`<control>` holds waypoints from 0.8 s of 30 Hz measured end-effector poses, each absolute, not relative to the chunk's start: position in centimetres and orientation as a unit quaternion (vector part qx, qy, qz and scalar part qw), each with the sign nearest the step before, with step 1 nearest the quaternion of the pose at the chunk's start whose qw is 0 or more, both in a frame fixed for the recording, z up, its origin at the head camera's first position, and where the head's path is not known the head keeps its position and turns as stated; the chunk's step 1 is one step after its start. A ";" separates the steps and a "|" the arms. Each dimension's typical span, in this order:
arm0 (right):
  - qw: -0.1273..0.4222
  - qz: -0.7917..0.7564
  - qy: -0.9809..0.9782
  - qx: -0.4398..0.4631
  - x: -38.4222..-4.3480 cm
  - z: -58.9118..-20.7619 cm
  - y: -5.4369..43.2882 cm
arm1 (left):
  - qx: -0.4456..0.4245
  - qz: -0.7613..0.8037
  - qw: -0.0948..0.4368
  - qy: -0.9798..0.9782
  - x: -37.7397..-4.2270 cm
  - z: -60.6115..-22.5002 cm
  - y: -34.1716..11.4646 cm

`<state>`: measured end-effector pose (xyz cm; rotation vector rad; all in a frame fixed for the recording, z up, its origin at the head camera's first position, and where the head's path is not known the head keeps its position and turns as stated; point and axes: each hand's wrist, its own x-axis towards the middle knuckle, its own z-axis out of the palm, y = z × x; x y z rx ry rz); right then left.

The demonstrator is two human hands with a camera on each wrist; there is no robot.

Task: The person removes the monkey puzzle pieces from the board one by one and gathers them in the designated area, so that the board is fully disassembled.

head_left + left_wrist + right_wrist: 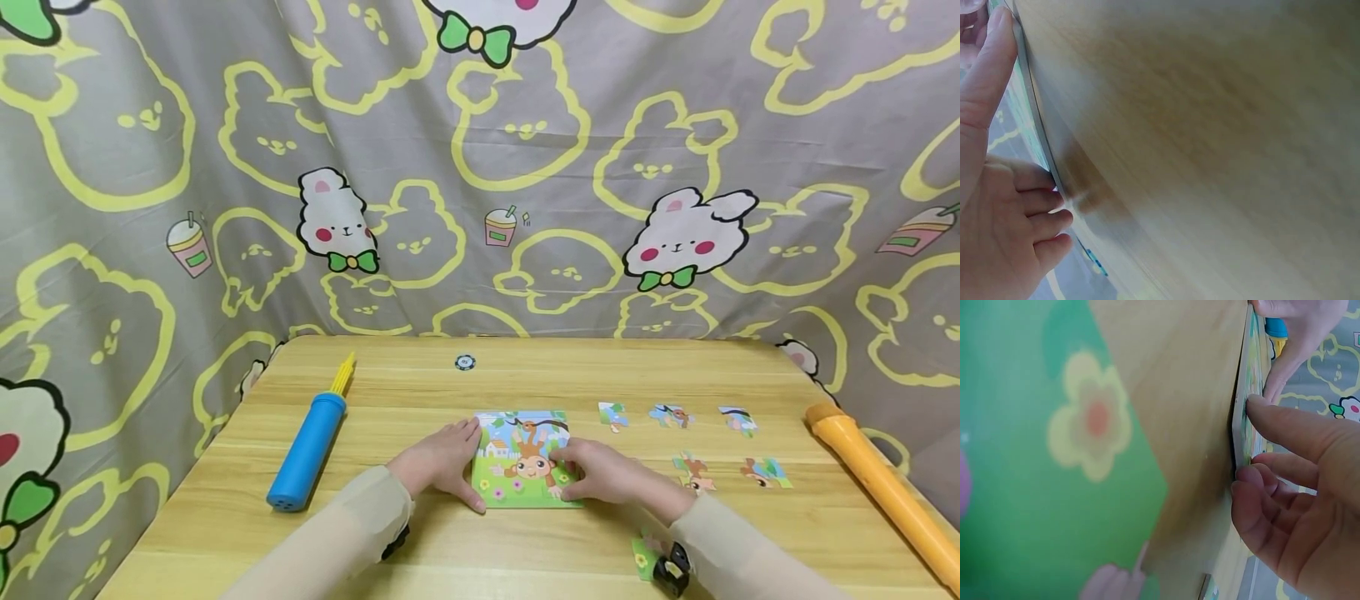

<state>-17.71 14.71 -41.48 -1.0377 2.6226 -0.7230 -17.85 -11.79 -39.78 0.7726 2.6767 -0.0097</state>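
Observation:
A square picture puzzle board [517, 493] with a cartoon monkey, a house and flowers lies at the middle of the table. Along its left edge my left hand [441, 461] is spread, the thumb by the near corner and the fingers by the far one. In the left wrist view, the fingertips [1054, 222] touch the board's rim. My right hand [609, 473] pinches the board's right edge. From the right wrist view, the thumb [1291, 425] presses on the edge, with the other fingers curled close to it.
Loose puzzle pieces [672, 415] lie right of the board, and a green one [642, 560] sits beneath my right wrist. A blue pump [309, 454] with a yellow tip is at left. A round chip [465, 362] lies farther back. An orange tube [885, 492] runs along the right.

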 end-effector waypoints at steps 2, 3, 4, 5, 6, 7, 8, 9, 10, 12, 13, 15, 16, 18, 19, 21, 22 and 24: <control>0.115 -0.244 0.897 -0.350 -17.6 -41.5 14.7 | 0.273 -0.006 0.174 0.946 -17.9 -39.8 -11.8; 0.115 -0.244 0.898 -0.348 -17.6 -41.5 14.7 | 0.274 -0.008 0.172 0.946 -17.9 -39.8 -11.8; 0.115 -0.243 0.899 -0.346 -17.6 -41.5 14.6 | 0.274 -0.009 0.171 0.947 -17.9 -39.9 -11.8; 0.114 -0.243 0.900 -0.344 -17.6 -41.5 14.6 | 0.274 -0.011 0.169 0.947 -17.9 -39.8 -11.8; 0.115 -0.242 0.900 -0.343 -17.6 -41.5 14.6 | 0.274 -0.011 0.168 0.947 -17.9 -39.8 -11.8; 0.115 -0.242 0.901 -0.342 -17.6 -41.5 14.6 | 0.274 -0.011 0.168 0.947 -17.9 -39.8 -11.8; 0.115 -0.241 0.902 -0.340 -17.6 -41.4 14.6 | 0.273 -0.011 0.168 0.947 -17.9 -39.8 -11.8; 0.115 -0.241 0.902 -0.340 -17.6 -41.4 14.6 | 0.273 -0.011 0.169 0.947 -17.9 -39.8 -11.8; 0.115 -0.240 0.902 -0.341 -17.6 -41.4 14.5 | 0.273 -0.011 0.169 0.947 -17.9 -39.8 -11.8; 0.113 -0.239 0.901 -0.344 -17.6 -41.3 14.5 | 0.273 -0.010 0.170 0.947 -17.9 -39.8 -11.9; 0.111 -0.238 0.901 -0.346 -17.6 -41.3 14.5 | 0.273 -0.010 0.170 0.947 -17.9 -39.8 -11.9; 0.108 -0.236 0.900 -0.349 -17.7 -41.4 14.5 | 0.274 -0.010 0.169 0.947 -17.9 -39.9 -11.9; 0.106 -0.235 0.900 -0.351 -17.7 -41.4 14.6 | 0.274 -0.009 0.169 0.947 -17.9 -39.9 -11.9; 0.104 -0.236 0.899 -0.353 -17.8 -41.5 14.6 | 0.274 -0.008 0.169 0.947 -17.9 -39.9 -11.9; 0.103 -0.239 0.898 -0.354 -17.8 -41.5 14.6 | 0.274 -0.008 0.169 0.947 -17.9 -39.9 -11.9; 0.101 -0.247 0.896 -0.354 -17.9 -41.5 14.6 | 0.275 -0.010 0.169 0.946 -17.9 -39.9 -11.9; 0.100 -0.252 0.895 -0.355 -17.9 -41.5 14.6 | 0.275 -0.011 0.169 0.946 -17.9 -39.9 -11.9; 0.098 -0.261 0.892 -0.356 -17.9 -41.5 14.8 | 0.275 -0.014 0.169 0.946 -18.0 -40.0 -11.9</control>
